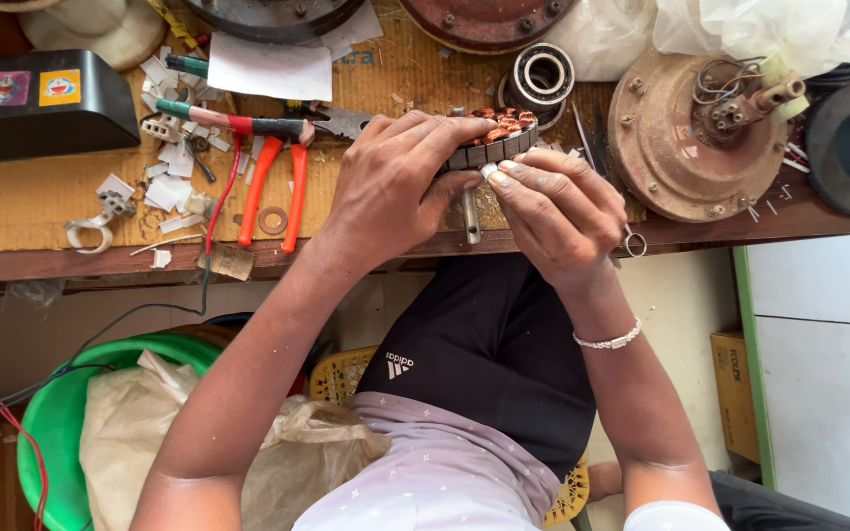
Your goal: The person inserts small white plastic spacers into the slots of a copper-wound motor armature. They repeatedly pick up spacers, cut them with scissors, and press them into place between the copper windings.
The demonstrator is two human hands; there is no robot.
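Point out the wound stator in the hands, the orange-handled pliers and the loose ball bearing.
wound stator (500, 138): head view, on its laminated outer rim between the hands.
orange-handled pliers (260, 183): head view, on the left orange handle.
ball bearing (543, 74): head view, on its steel outer ring.

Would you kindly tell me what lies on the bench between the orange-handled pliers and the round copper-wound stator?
In the head view, the person's left hand lies between the orange-handled pliers and the copper-wound stator, gripping the stator's edge.

Round grey laminated-steel motor stator with copper-brown windings (497, 137), tilted on edge, steel shaft pointing down, at brown workbench's front edge
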